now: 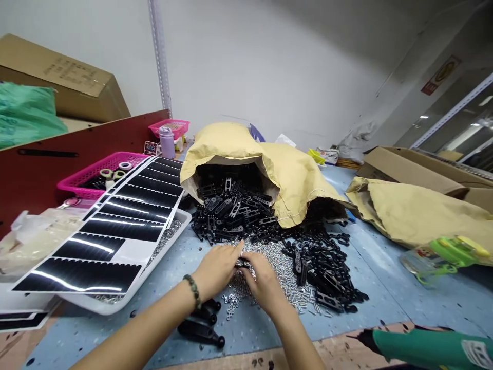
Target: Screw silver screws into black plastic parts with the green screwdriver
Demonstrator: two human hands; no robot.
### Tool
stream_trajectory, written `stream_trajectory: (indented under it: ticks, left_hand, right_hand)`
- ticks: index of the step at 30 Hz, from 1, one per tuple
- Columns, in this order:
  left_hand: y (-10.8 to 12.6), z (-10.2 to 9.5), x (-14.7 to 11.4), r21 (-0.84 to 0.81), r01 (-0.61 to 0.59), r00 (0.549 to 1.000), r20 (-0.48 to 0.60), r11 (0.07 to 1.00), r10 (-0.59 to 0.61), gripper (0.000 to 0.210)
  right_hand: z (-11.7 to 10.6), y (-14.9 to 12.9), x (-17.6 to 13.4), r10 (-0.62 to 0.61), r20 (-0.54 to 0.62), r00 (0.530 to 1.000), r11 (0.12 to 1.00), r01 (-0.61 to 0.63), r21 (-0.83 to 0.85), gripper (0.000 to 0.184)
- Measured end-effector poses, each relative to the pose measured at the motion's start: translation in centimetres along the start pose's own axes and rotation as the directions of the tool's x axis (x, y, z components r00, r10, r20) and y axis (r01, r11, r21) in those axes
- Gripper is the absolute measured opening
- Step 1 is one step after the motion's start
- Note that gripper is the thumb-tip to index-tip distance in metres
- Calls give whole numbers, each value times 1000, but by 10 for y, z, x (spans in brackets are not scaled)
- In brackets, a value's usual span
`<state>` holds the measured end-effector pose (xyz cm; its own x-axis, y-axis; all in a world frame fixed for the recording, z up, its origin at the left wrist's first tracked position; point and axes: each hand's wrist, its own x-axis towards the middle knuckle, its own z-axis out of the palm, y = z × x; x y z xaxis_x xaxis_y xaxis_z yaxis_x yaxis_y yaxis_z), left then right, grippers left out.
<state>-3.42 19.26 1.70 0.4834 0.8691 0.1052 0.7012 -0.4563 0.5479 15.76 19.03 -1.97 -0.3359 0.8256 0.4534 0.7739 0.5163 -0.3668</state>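
Note:
My left hand (pixel 217 268), with a beaded bracelet on its wrist, meets my right hand (pixel 262 280) over the middle of the table. Between their fingers is a small black plastic part (pixel 242 263), mostly covered by the fingertips. Both hands are closed on it. Under and behind them spreads a heap of small silver screws (pixel 285 272), with nuts (pixel 231 303) at its near left edge. Black plastic arms (pixel 327 272) lie piled to the right. Several assembled-looking black arms with ball ends (pixel 202 329) rest below my left wrist.
Paper sacks (pixel 227 141) spill black parts at the back. On the left, a white tray (pixel 111 307) of metal bits carries black sticker sheets (pixel 123 223) beside a pink basket (pixel 77 190). A green electric screwdriver (pixel 419 344) and a bottle (pixel 431 259) are on the right.

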Motion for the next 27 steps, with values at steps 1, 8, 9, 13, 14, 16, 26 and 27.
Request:
stream_trajectory:
  ticks: [1,8,9,13,14,16,26,27]
  left_hand:
    - [0,4,6,-8,17,1000,5,1000,-17,45]
    - [-8,0,3,-195,101,995,-1,976,-103,5]
    - [-8,-1,0,-240,101,995,0,966,-104,5]
    - [-5,-3,-8,-423,165,986,57,891,-156,16]
    - [-5,-3,-11,-459,181,983,73,870,-166,19]
    - [-2,-4,-16,-511,193,981,83,837,-175,24]
    - [15,-24,-39,-398,37,977,-177,917,-116,15]
    - [15,-26,-41,-371,23,977,-187,928,-99,15]
  right_hand:
    - [-4,5,1,38,-18,999,999,-38,3,33]
    - [-32,81,6,378,-161,912,925,-379,27,17]
    - [-30,81,6,378,-148,914,926,-373,63,15]
    - [-19,37,7,343,-56,938,896,-309,319,25]
    - [-17,20,7,333,-20,943,849,-290,442,30]
    - [-15,-11,10,324,64,944,604,-259,754,28]
    - [-21,-68,19,241,-36,970,659,-136,740,11]
    - [-20,-71,18,246,-36,969,654,-138,744,11]
